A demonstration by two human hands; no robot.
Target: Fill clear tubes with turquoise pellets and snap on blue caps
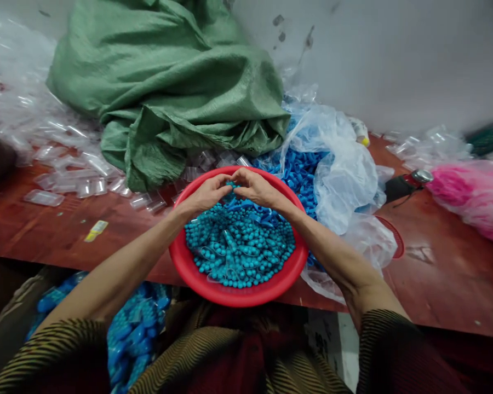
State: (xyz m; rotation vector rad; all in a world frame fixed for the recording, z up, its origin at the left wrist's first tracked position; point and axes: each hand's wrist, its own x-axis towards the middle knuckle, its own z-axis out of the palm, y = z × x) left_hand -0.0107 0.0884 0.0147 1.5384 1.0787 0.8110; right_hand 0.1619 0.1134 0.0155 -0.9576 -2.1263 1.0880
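A red plastic basin (238,298) is at the table's front edge, heaped with strands of turquoise beads (238,251) that have clear thread loops among them. Several blue plastic pieces (265,216) lie on the beads towards the back right. Over the basin's far side, my left hand (211,192) and my right hand (254,189) meet almost fingertip to fingertip. Both have their fingers bent and pinched around a small turquoise bead strand (231,187). My fingers partly hide it, so its full shape cannot be made out.
Behind the basin sits a large green woven sack (176,82). Clear plastic cases (78,169) are piled at the left. To the right are a plastic bag (337,164) with blue pieces, a dark bottle-like object (406,185) and pink netting (472,197). Blue bagged items (135,328) hang below the table edge.
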